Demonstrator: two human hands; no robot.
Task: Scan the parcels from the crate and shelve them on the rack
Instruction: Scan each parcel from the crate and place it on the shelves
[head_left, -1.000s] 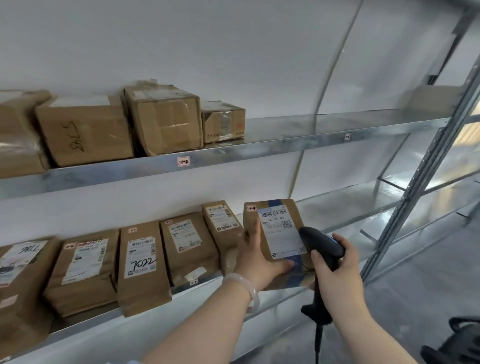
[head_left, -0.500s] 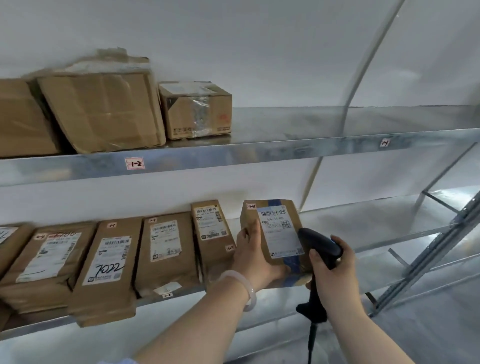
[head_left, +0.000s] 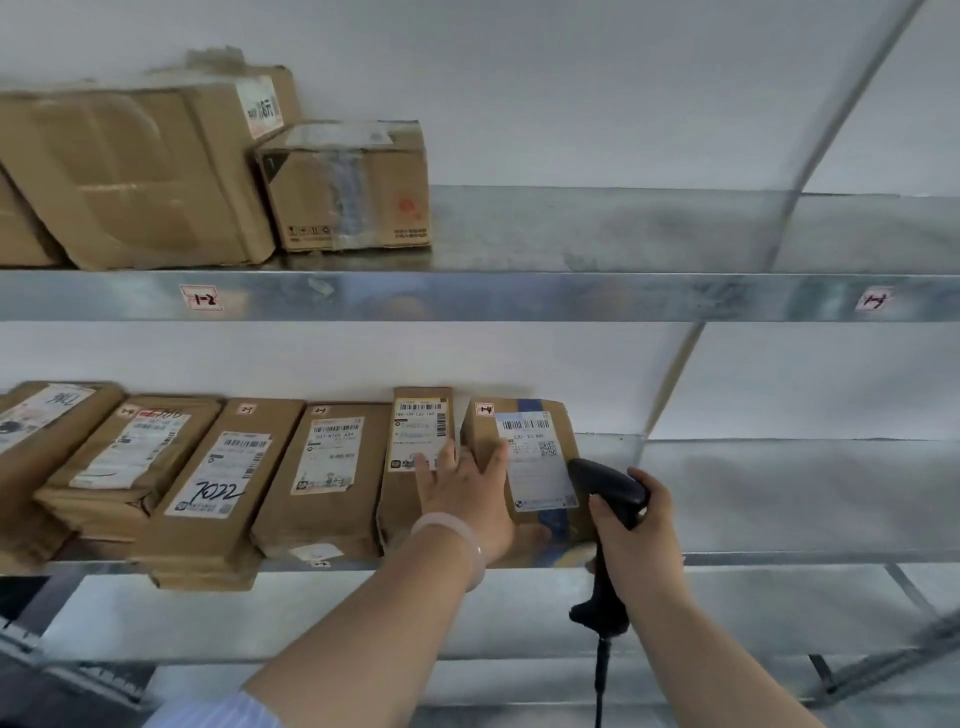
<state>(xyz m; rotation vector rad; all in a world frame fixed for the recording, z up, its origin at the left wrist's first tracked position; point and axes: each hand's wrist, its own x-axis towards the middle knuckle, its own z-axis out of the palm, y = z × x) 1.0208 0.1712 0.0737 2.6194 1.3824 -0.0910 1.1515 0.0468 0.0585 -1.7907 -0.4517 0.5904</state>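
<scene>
Parcel (head_left: 540, 467): brown, white-labelled, blue-taped.

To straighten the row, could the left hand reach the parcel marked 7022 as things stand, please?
Probably yes: the left hand lies flat, gripping nothing, and the parcel marked 7022 sits uncovered on the same shelf.

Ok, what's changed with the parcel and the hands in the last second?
The left hand has loosened its grip on the labelled parcel: its fingers now lie flat, spread onto the neighbouring parcel, and the labelled parcel sits back on the lower shelf. The right hand still grips the scanner.
</scene>
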